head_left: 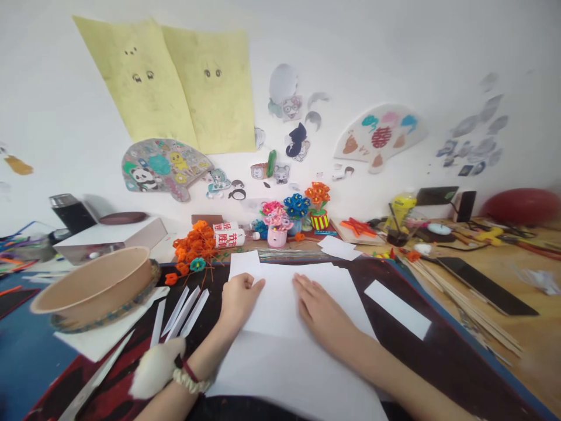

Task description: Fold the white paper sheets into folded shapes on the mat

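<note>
Large sheets of white paper (pixel 302 365) lie on the dark mat in front of me. My left hand (pixel 240 297) is at the left edge of the upper sheet, fingers curled and thumb pointing right; whether it pinches the paper is hidden. Flat on the same sheet rests my right hand (pixel 318 307), its fingers stretched forward and empty. A smaller white piece (pixel 244 263) sits just beyond my left hand. Folded white strips (pixel 182 313) are left of my left forearm, and a white rectangle (pixel 398 309) lies to the right.
Scissors (pixel 94 380) and a white fluffy thing (pixel 153 371) lie at the front left, near a beige bowl (pixel 92 286). Orange flowers (pixel 197 242) and a bottle (pixel 228 235) stand or lie behind. Wooden sticks (pixel 464 304) and a black slab (pixel 486 286) are at the right.
</note>
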A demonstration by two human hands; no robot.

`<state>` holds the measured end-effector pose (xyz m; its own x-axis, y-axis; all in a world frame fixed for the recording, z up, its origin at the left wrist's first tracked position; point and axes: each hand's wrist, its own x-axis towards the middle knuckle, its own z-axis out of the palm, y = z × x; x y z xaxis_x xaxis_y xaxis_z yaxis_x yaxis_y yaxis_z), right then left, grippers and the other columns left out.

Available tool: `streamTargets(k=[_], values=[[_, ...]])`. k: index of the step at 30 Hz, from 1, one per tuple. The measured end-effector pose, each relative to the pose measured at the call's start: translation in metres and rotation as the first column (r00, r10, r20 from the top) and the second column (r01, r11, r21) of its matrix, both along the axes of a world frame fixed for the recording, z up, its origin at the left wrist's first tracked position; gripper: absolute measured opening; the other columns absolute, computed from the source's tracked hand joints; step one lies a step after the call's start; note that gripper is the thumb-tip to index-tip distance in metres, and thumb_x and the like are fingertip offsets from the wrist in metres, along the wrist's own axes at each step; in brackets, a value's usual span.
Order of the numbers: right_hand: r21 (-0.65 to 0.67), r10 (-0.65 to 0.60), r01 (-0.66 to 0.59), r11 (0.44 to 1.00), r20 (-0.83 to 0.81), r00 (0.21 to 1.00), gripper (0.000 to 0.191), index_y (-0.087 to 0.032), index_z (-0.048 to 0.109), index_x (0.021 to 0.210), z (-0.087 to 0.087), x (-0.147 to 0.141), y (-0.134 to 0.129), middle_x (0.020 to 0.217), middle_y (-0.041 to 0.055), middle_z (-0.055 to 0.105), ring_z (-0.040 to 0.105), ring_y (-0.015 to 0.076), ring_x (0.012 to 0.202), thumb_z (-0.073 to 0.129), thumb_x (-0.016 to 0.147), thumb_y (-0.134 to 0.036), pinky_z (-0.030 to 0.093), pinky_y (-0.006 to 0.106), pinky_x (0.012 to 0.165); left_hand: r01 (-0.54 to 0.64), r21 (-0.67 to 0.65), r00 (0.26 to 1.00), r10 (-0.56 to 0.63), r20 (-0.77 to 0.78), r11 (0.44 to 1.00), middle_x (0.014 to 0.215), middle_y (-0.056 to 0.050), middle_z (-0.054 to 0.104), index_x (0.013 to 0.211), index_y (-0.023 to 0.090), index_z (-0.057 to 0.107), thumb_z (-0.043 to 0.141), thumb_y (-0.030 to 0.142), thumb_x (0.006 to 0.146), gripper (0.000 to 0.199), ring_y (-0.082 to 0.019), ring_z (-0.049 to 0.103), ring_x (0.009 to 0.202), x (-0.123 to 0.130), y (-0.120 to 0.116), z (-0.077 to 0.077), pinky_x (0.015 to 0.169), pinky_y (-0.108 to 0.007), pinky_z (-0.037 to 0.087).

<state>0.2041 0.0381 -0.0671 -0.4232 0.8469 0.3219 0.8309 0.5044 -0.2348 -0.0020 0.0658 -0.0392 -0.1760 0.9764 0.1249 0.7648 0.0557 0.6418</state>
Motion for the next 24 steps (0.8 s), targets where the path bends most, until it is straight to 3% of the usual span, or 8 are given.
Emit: streamTargets(k=[3, 10, 24], values=[[0.032, 0.029, -0.029, 0.999, -0.010, 1.000, 0.045, -0.005, 0.050, 0.132, -0.0053, -0.0048, -0.0061, 0.140, 0.0147, 0.047, 0.043, 0.0231, 0.130, 0.033, 0.091, -0.013, 0.035, 0.043, 0.110, -0.011, 0.009, 0.999, 0.011, -0.046, 1.000, 0.048, 0.003, 0.049, 0.051, 0.020, 0.046, 0.058, 0.034, 0.075, 0.030, -0.013, 0.046, 0.050, 0.0006, -0.0017, 0.0003, 0.053, -0.023, 0.027], [0.025, -0.031, 0.032, 0.999, -0.042, 0.999, 0.043, -0.001, 0.057, 0.125, -0.0053, -0.0069, -0.0067, 0.134, 0.0181, 0.052, 0.047, 0.0267, 0.126, 0.036, 0.088, -0.010, 0.039, 0.044, 0.108, 0.000, 0.030, 0.993, 0.004, -0.119, 1.000, 0.050, 0.002, 0.052, 0.051, 0.021, 0.044, 0.057, 0.030, 0.077, 0.031, -0.015, 0.049, 0.052, 0.0000, -0.0047, -0.0009, 0.054, -0.024, 0.028], [0.042, -0.049, 0.051, 0.998, -0.060, 0.997, 0.044, -0.007, 0.057, 0.127, -0.0097, -0.0086, -0.0077, 0.134, 0.0158, 0.053, 0.047, 0.0250, 0.127, 0.035, 0.088, -0.011, 0.038, 0.044, 0.109, 0.008, -0.033, 0.998, -0.010, -0.066, 0.999, 0.049, 0.002, 0.053, 0.050, 0.021, 0.046, 0.056, 0.035, 0.076, 0.031, -0.015, 0.049, 0.052, -0.0016, -0.0082, 0.0058, 0.053, -0.024, 0.029]])
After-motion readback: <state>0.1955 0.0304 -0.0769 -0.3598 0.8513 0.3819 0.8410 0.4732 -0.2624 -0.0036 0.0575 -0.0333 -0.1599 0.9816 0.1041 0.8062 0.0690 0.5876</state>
